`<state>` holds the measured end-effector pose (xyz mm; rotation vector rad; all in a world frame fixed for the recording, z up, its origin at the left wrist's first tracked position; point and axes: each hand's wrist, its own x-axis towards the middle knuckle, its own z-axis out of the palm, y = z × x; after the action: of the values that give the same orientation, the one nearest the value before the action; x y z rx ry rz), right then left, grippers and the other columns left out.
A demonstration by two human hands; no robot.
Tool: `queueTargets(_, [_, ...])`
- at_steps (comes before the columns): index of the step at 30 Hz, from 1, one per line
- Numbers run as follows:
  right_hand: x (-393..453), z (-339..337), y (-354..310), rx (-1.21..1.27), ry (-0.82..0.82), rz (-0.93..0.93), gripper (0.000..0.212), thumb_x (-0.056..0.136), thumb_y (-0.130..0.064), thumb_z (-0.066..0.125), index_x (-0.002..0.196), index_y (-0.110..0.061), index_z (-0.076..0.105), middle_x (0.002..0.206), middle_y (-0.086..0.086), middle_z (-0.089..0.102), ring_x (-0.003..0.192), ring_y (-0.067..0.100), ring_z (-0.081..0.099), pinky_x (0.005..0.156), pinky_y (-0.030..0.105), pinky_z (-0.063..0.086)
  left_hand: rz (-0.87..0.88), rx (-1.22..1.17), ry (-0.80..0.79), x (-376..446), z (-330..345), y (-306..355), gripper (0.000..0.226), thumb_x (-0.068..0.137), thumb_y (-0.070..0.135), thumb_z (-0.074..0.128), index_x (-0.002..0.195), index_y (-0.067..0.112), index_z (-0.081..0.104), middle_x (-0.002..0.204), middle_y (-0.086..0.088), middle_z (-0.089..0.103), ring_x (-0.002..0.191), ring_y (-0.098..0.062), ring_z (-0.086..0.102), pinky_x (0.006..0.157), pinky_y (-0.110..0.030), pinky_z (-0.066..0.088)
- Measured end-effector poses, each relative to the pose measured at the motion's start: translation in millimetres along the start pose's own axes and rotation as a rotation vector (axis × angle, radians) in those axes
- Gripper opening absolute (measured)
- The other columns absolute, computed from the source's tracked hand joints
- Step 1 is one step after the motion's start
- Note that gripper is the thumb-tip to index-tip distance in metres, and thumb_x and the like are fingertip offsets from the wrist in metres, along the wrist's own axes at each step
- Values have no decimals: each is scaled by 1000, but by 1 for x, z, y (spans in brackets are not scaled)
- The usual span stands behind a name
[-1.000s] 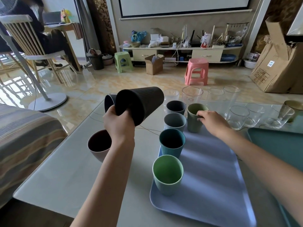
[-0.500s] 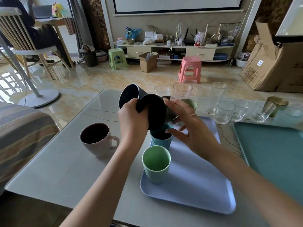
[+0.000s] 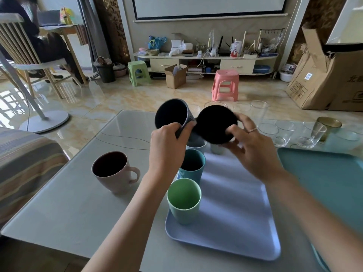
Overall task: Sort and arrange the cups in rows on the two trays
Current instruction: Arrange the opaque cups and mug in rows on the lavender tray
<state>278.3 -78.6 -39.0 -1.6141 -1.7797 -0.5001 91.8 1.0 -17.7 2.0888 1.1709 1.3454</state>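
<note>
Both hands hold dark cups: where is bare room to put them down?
The lavender tray is bare right of its near cups, the green cup and teal cup. The teal tray shows bare surface. Crowded: the glasses along the far edge.

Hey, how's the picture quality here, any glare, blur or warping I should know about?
Head view: window glare on the floor at far left; fisheye bends the room's edges; the clear glasses look soft and washed out; the inside of the black cup is featureless dark; both hands throw shadow across the lilac tray.
</note>
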Motion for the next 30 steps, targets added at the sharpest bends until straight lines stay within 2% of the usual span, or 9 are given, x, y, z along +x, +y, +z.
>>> queueTargets(4, [-9, 4, 30, 24, 37, 257, 24, 82, -35, 67, 90, -23, 48, 126, -1, 50, 56, 17, 57, 52, 25, 42, -82, -8, 49, 6, -6, -10, 47, 87, 41, 56, 64, 0, 60, 60, -15, 68, 61, -34, 67, 61, -49, 54])
queueTargets(8, [-23, 22, 50, 85, -56, 405, 26, 77, -38, 72, 85, -21, 53, 98, -8, 53, 70, 19, 57, 57, 30, 44, -153, -24, 91, 9, -16, -13, 46, 90, 36, 58, 65, -2, 60, 61, -14, 69, 62, -32, 68, 63, -48, 54])
queueTargets(11, [-32, 42, 58, 157, -168, 441, 30, 72, -35, 77, 86, -16, 59, 95, 0, 59, 83, 24, 56, 66, 34, 45, -155, -15, 73, 9, -20, -11, 45, 91, 35, 57, 66, -2, 60, 62, -14, 69, 63, -30, 69, 62, -47, 55])
queueTargets(15, [-38, 63, 64, 227, -229, 524, 32, 70, -37, 79, 86, -18, 58, 94, 1, 61, 78, 24, 56, 71, 36, 46, -139, 3, 35, 5, -20, -7, 45, 93, 34, 55, 60, 4, 54, 61, -12, 68, 61, -22, 71, 59, -40, 55])
queueTargets(17, [-39, 68, 64, 271, -237, 551, 31, 70, -36, 79, 83, -22, 54, 91, -2, 60, 66, 23, 55, 65, 32, 45, -112, 27, 30, 4, -19, -8, 46, 93, 35, 54, 56, 9, 50, 59, -11, 67, 61, -27, 70, 59, -43, 54])
queueTargets(19, [-37, 70, 63, 311, -248, 563, 31, 71, -31, 80, 81, -22, 52, 89, -3, 57, 59, 26, 56, 57, 26, 40, -99, 45, 28, 6, -18, -11, 48, 93, 37, 54, 58, 4, 52, 58, -14, 66, 61, -33, 68, 59, -47, 53])
queueTargets(22, [-34, 72, 60, 294, -264, 531, 31, 71, -24, 81, 79, -21, 51, 89, -3, 56, 60, 26, 56, 53, 19, 34, -101, 50, 26, 7, -15, -11, 48, 92, 37, 54, 62, 0, 56, 58, -15, 66, 61, -34, 67, 60, -49, 53])
queueTargets(26, [-33, 73, 57, 254, -285, 530, 30, 72, -28, 79, 81, -21, 52, 91, -4, 54, 64, 26, 55, 59, 27, 36, -99, 50, 7, 5, -14, -11, 47, 92, 39, 54, 64, 1, 58, 58, -15, 66, 61, -33, 68, 59, -48, 54])
queueTargets(30, [-32, 69, 56, 177, -324, 549, 30, 73, -34, 78, 87, -17, 57, 95, -4, 52, 75, 22, 52, 59, 25, 32, -95, 64, -7, 4, -14, -11, 45, 92, 38, 54, 66, 1, 59, 61, -13, 67, 61, -30, 68, 59, -46, 55])
